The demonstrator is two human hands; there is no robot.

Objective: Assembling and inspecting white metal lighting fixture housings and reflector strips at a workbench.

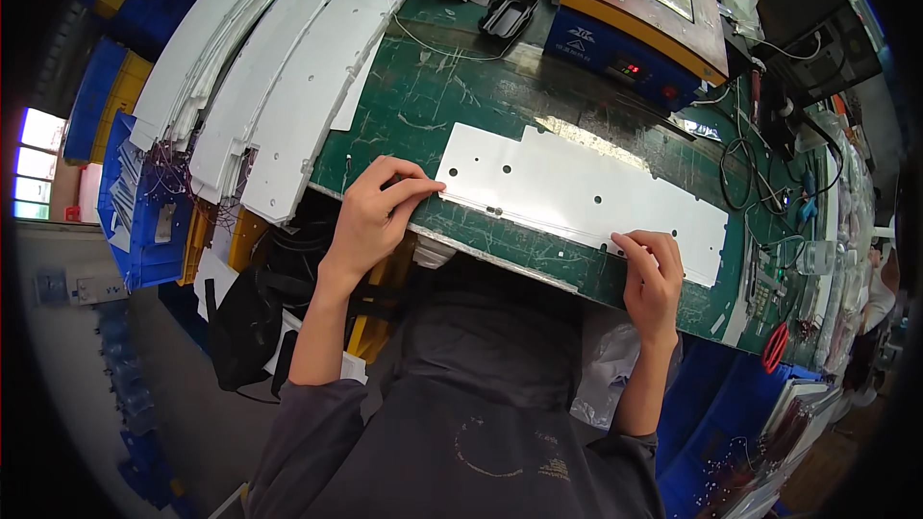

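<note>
A white flat panel (567,183) with several round holes and a stepped far edge lies on the green worktop. Along its near edge runs a thin, narrow strip (543,224) with a small dark spot on it. My left hand (377,210) pinches the strip's left end between thumb and forefinger, by the panel's left corner. Further right, my right hand (656,274) has its thumb and forefinger closed at the same edge, where the strip appears to end. The fingertips cover what exactly lies between them.
Stacks of white panels (298,86) stand at the left. A blue heating box (615,62) with a brown top sits at the back right, near a black tray (508,21). Cables, red-handled scissors (774,348) and a small clear jar (817,258) lie at the right.
</note>
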